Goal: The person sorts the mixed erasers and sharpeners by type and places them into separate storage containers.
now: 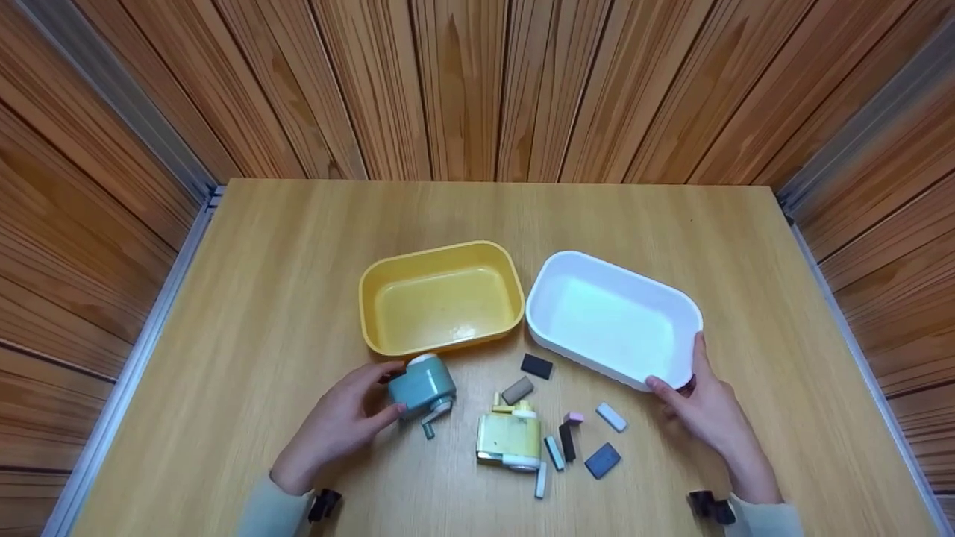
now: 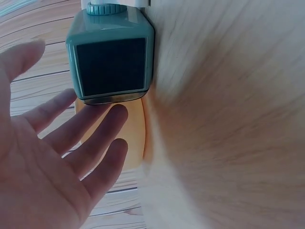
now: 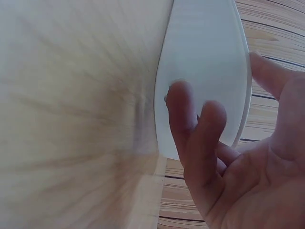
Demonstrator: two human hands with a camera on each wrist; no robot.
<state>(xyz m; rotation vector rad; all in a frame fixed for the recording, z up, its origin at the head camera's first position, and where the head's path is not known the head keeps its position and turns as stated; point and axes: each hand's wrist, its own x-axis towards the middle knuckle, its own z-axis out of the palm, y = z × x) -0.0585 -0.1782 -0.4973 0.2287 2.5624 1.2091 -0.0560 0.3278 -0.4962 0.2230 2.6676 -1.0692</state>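
A teal hand-crank pencil sharpener (image 1: 422, 388) stands on the table with its crank toward the front right. My left hand (image 1: 339, 418) is at its left side, thumb and fingers spread and fairly straight. In the left wrist view, the fingertips (image 2: 119, 114) lie by the sharpener's (image 2: 110, 67) lower edge; contact is hard to tell. My right hand (image 1: 705, 410) grips the near right corner of a white tub (image 1: 612, 321), thumb at its front rim. The right wrist view shows bent fingers (image 3: 181, 105) against the tub's (image 3: 209, 52) outer wall.
A yellow tub (image 1: 440, 298) stands left of the white one, their rims close together. In front lie a pale yellow sharpener (image 1: 509, 438), a black block (image 1: 536, 365), a grey block (image 1: 518, 390), a dark blue block (image 1: 603, 461) and several other small blocks.
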